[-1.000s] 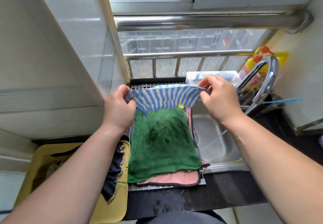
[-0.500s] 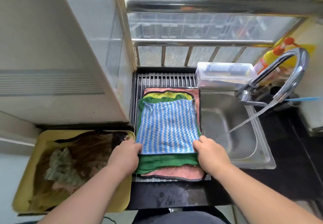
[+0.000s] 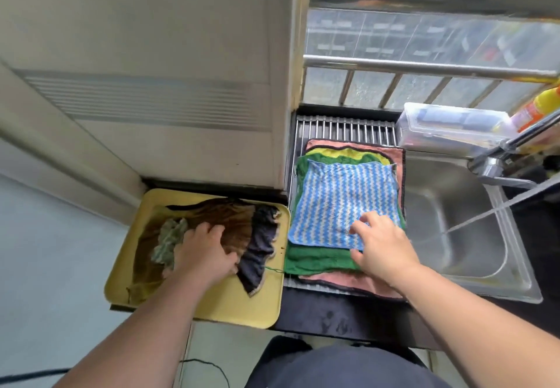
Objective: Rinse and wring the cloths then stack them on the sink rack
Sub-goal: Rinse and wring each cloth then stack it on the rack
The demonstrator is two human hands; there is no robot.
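Right hand [image 3: 383,246] rests on the near right corner of the blue cloth [image 3: 339,199], fingers straight and spread, thumb out toward 6 o'clock on the green cloth [image 3: 318,262]; it grips nothing. Left hand [image 3: 206,251] lies on the brown cloth [image 3: 233,216] in the tray [image 3: 230,309], fingers bent down into the fabric, and whether they have pinched it I cannot tell. The blue cloth tops a flat stack on the rack [image 3: 342,128], with the green one under it, then a yellow cloth [image 3: 348,153] showing only at the 12 o'clock edge, then a pink cloth [image 3: 342,284] sticking out at 12, 3 and 6. The stack's long axis runs 6 to 12, in line with the rack's bars, and the bare bars show at 12. The tray sits at 9 o'clock of the stack, just beside it, holding the brown cloth, a dark cloth [image 3: 260,248] at its 3 o'clock side and a pale crumpled cloth [image 3: 169,239] touching the left hand at 9. A white cabinet [image 3: 151,84] stands close at 10 to 11 o'clock of the rack. At 3 o'clock lies the sink [image 3: 472,251], where a thin stream [image 3: 485,215] slants down from the faucet [image 3: 497,166]. A clear box [image 3: 448,127] and a yellow bottle [image 3: 536,108] sit at 1 to 2 o'clock.
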